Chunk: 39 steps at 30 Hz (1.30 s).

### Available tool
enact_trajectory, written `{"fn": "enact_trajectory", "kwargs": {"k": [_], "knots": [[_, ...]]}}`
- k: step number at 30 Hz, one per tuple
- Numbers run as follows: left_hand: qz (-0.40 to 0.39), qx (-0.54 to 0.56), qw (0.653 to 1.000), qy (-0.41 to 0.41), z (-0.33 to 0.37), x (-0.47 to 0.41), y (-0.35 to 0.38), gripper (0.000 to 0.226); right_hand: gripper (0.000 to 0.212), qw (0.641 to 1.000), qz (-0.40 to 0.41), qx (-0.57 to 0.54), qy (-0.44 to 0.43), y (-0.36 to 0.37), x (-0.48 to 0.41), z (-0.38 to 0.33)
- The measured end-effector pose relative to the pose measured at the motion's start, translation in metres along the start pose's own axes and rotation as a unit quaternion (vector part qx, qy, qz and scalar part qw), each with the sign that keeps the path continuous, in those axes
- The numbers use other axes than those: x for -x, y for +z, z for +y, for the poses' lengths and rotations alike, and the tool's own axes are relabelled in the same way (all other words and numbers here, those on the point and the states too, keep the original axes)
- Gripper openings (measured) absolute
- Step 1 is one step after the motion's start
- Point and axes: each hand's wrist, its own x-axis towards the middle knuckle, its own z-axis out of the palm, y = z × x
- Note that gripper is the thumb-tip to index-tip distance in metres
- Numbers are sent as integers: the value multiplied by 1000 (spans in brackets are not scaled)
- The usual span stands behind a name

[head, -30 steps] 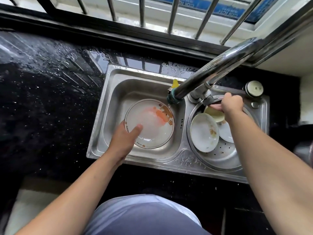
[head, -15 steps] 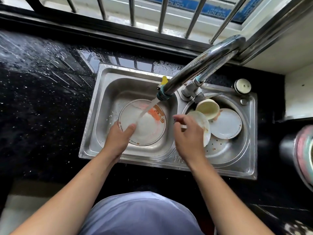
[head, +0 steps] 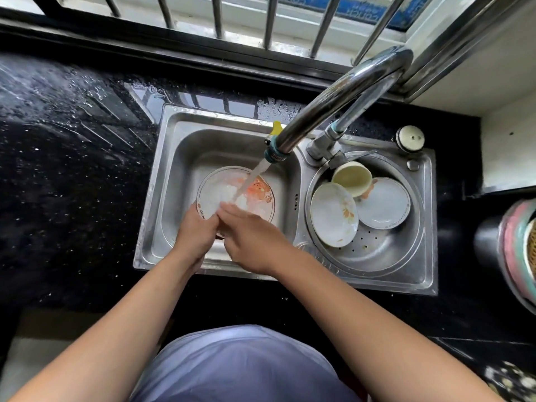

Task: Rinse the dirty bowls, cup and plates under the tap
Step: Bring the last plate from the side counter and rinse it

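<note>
Three plates, one cup in the sink (head: 374,281); printed plate (head: 229,187) face-up in left basin under the tap (head: 333,103) stream, spout pointing near-left; left hand (head: 194,239) grips its near rim; right hand (head: 252,242) lays straight fingers on its face. Right basin: floral plate (head: 333,216), plain plate (head: 383,203), cup (head: 351,177) tipped, mouth upward.

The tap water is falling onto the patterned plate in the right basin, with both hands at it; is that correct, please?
Not quite: the head view shows the patterned plate under the water in the left basin, not the right. The left hand and right hand are both at it.
</note>
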Motion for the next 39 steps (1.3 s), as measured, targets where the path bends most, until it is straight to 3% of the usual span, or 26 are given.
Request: {"fn": "enact_trajectory", "kwargs": {"k": [2,4,7,11,15,17,19,22,24,27,30,33,35,36,39], "knots": [[-5,-1,1000,-15,-2,2,1,45,41,998,17,29,57,-3,4,10],[-8,-9,999,-30,-1,6,3,52,46,992,56,22,113,-7,0,14],[-6,-1,999,-44,-1,7,7,55,64,997,29,10,70,-6,-15,9],[27,30,997,-66,0,1,4,72,47,999,-24,-25,28,-4,-16,3],[18,24,997,-66,-1,1,0,48,36,996,-65,31,60,-9,-6,22],[18,5,998,-54,-2,5,2,32,40,994,-46,53,82,-11,-13,26],[18,-10,998,-53,-3,6,4,31,53,998,-17,25,58,-12,-25,18],[15,26,997,-67,-3,6,4,35,32,998,-45,-48,-8,-10,-27,3],[27,38,996,-72,-3,4,4,31,35,996,-63,-63,5,-9,-15,12],[34,37,996,-69,-4,2,6,23,32,995,24,-81,59,-20,5,43],[34,47,995,-77,-3,0,9,24,35,943,204,-223,143,-48,27,83],[23,72,993,-88,1,-1,15,15,39,843,330,-319,280,-86,45,129],[4,97,989,-110,3,-1,20,13,40,796,355,-361,332,-109,50,155],[-5,113,986,-125,4,-1,22,13,30,780,358,-388,336,-119,48,164],[-20,167,972,-166,4,-2,28,10,22,751,362,-454,313,-143,31,169]]}}
